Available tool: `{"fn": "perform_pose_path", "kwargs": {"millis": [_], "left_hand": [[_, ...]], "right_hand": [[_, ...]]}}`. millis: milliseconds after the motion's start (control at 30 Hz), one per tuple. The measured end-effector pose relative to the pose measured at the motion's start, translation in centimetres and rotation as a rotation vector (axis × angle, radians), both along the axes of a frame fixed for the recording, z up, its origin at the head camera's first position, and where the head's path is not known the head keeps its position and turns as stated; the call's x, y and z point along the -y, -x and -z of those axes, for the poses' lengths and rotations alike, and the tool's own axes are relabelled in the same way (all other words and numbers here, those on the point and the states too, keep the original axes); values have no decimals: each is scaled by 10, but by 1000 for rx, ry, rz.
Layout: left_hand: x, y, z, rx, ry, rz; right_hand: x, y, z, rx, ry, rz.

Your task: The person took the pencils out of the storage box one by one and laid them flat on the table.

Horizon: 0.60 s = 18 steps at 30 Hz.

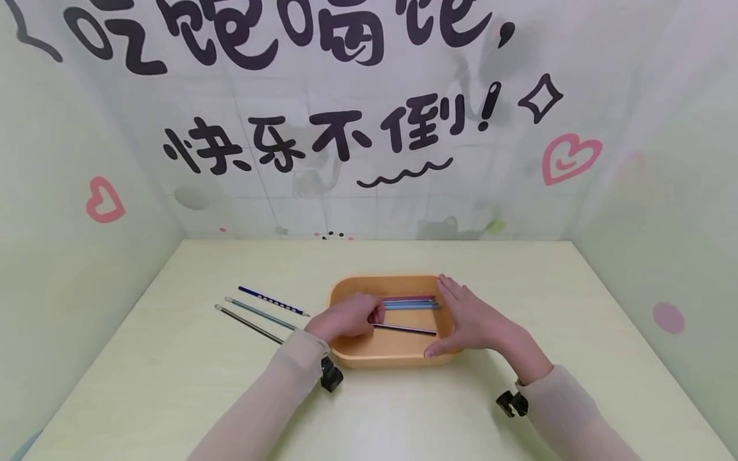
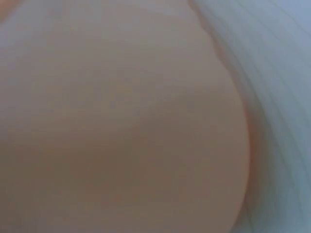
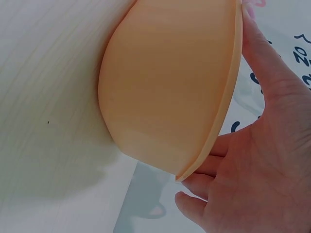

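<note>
An orange plastic box (image 1: 392,362) stands on the table in the head view; its outer wall (image 2: 121,97) fills most of the left wrist view, blurred. My left hand (image 1: 352,315) reaches in over the box's left side, fingers curled, and pinches a dark pencil (image 1: 406,330) that points right. Behind that pencil, a red pencil (image 1: 406,298) and blue pencils (image 1: 412,306) lie side by side in the box. My right hand (image 1: 469,317) rests on the right end of the rim (image 3: 218,126), fingers spread and fairly straight, thumb at the near corner.
Left of the box, a dark blue patterned pencil (image 1: 271,300), a grey-blue pencil (image 1: 259,312) and a dark pencil (image 1: 248,323) lie slanted on the pale table (image 1: 173,371). My left forearm overlaps the ends of two. Printed walls (image 1: 323,211) enclose the table's back and sides.
</note>
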<state>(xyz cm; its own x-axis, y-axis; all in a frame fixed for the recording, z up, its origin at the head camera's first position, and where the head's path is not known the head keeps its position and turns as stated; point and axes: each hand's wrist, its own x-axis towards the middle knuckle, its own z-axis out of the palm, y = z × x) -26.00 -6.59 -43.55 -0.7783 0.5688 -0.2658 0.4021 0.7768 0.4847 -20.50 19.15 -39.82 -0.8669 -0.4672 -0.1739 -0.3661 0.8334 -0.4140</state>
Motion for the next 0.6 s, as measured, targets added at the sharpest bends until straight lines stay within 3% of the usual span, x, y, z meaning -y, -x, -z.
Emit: {"fn": "perform_pose_path", "kwargs": {"millis": [133,333,600], "left_hand": [[-1,-1,-1,24,29,11],[1,-2,-2,-22,28,34],[5,2,-1,-85,-111,49]], "right_hand": [[0,1,-1,2,-2,-6],[0,3,0,14,4,-5],[0,2,-1,6,5,-1]]}}
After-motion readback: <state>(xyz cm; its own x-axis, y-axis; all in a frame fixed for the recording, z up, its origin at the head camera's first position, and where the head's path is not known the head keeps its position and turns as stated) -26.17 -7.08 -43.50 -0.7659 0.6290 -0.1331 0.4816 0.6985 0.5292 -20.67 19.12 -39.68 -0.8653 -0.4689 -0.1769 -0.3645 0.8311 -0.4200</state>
